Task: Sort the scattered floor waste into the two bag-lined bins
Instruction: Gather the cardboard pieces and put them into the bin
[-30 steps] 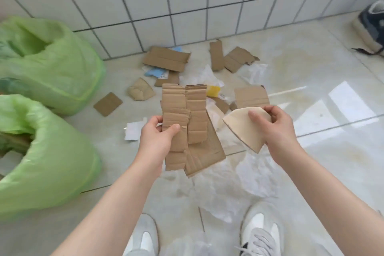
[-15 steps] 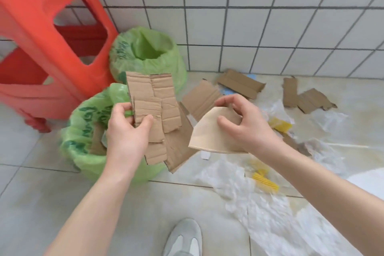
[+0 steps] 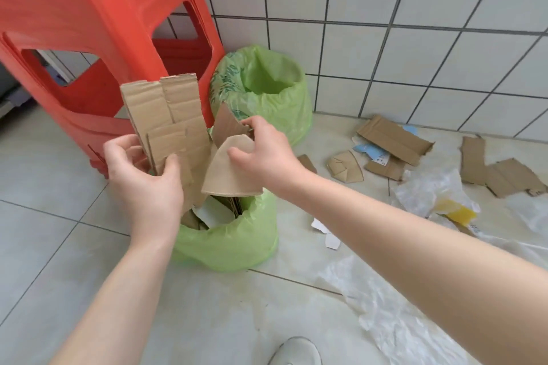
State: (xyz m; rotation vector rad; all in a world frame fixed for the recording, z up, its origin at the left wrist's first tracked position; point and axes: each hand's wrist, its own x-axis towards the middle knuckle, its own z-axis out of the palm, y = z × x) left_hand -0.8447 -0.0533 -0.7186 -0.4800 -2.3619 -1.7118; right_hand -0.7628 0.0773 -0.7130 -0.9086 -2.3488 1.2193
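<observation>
My left hand (image 3: 145, 178) grips a stack of brown corrugated cardboard strips (image 3: 169, 115), held upright over the near green-lined bin (image 3: 228, 243). My right hand (image 3: 264, 154) pinches a tan fan-shaped flattened paper cup piece (image 3: 228, 175) just above the same bin's mouth, beside the strips. Cardboard and white scraps lie inside that bin. The far green-lined bin (image 3: 267, 92) stands against the wall and looks nearly empty. More cardboard pieces (image 3: 394, 136) lie on the floor at right.
A red plastic stool (image 3: 89, 38) stands right behind and left of the bins. Clear plastic film (image 3: 394, 320), a yellow scrap (image 3: 456, 210) and white paper bits (image 3: 323, 228) litter the tiles at right. My shoe (image 3: 296, 352) is at the bottom edge.
Both hands have carried the cardboard strips and the cup piece left from the waste pile to above the near bin. The view has swung left with them.
</observation>
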